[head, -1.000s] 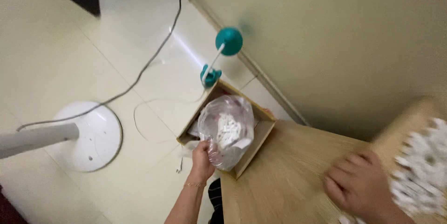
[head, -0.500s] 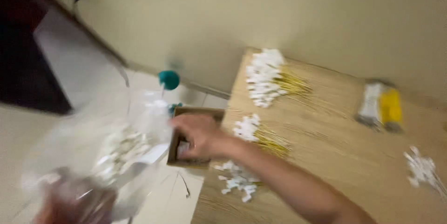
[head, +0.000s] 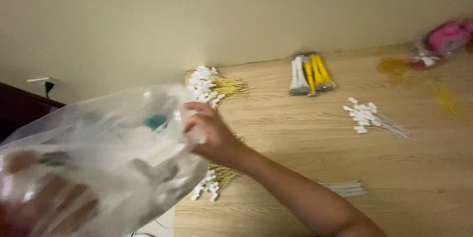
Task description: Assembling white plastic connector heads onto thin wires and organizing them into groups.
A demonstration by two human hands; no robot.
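Head view: we grip the rim of a clear plastic bag [head: 98, 158] with our right hand [head: 209, 133], fingers closed on the film at the left edge of the wooden table [head: 305, 168], while our left hand [head: 44, 202] shows only as a blur through the plastic at lower left, so we cannot tell its grip. The bag hides part of a bundle of white-tipped yellow wires [head: 209, 85], and its contents are too smeared to make out; a yellow and white bundle [head: 309, 73] lies near the wall.
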